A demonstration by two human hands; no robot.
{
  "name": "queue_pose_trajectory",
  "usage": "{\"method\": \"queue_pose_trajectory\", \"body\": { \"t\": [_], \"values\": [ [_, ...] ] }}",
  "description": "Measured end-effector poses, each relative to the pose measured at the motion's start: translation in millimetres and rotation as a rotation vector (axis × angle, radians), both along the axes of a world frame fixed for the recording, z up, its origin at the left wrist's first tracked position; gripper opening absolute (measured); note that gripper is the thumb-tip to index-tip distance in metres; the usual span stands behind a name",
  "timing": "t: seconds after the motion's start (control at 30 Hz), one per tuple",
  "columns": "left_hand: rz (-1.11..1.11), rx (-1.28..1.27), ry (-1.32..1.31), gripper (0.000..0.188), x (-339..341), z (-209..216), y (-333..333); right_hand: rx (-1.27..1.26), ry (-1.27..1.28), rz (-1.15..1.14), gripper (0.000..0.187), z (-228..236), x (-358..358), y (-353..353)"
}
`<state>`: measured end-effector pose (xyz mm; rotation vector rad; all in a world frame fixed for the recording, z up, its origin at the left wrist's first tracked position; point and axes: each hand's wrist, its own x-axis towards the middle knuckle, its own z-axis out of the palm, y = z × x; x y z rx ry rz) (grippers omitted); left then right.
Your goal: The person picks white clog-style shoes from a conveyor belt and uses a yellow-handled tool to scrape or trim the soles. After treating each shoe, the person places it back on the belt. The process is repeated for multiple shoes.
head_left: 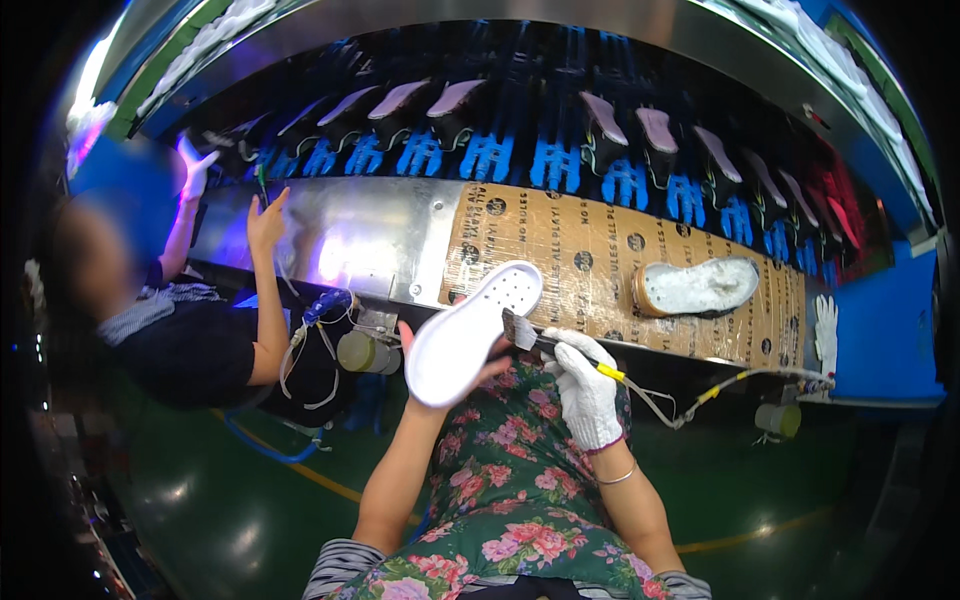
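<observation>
I have the left hand (492, 368) bare and partly opened around a white shoe sole (450, 340), thumb along its left edge and fingers spread past its right edge; the palm is hidden behind the sole. The sole sits in that grip, raised in front of the worktop (385, 235), its near end above my left wrist and its far, perforated end slanting up to the right, across the front left corner of the cardboard sheet (600, 240). I see its rimmed face turned up toward me.

My right hand (585, 395), in a white knitted glove, is closed round the dark handle of a flat brush (518, 330). The brush head points left and meets the sole's right edge in my view, around mid-length; I cannot tell whether the bristles touch it. The sole lies to the left of this hand, with the brush between. A thin tube (655, 402) with yellow fittings runs from the handle's side toward the worktop's right end.

On the cardboard, near its right edge, I have a white shoe part (703, 287) with a tan band at its left end, well apart from both hands. Past the worktop's back edge run blue finger-shaped supports (488, 157) and pinkish soles (455, 97). A co-worker's hand (265, 225) is raised over the worktop's left part.
</observation>
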<state>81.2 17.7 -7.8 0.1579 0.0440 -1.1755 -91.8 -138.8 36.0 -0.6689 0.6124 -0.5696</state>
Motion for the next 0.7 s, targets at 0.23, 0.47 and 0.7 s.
{"method": "queue_pose_trajectory", "body": {
  "t": [0.23,0.47,0.7],
  "values": [
    [-0.12,0.019,0.146,0.095,-63,-1,16,-0.35,0.163,0.088,0.026,37,-2,6],
    [-0.057,-0.051,0.112,0.094,-90,10,-5,-1.326,0.084,0.049,0.028,92,-9,-13],
    [-0.007,0.213,-0.063,0.097,-109,26,-11,-1.735,0.058,-0.041,0.036,108,7,-27]
  ]
}}
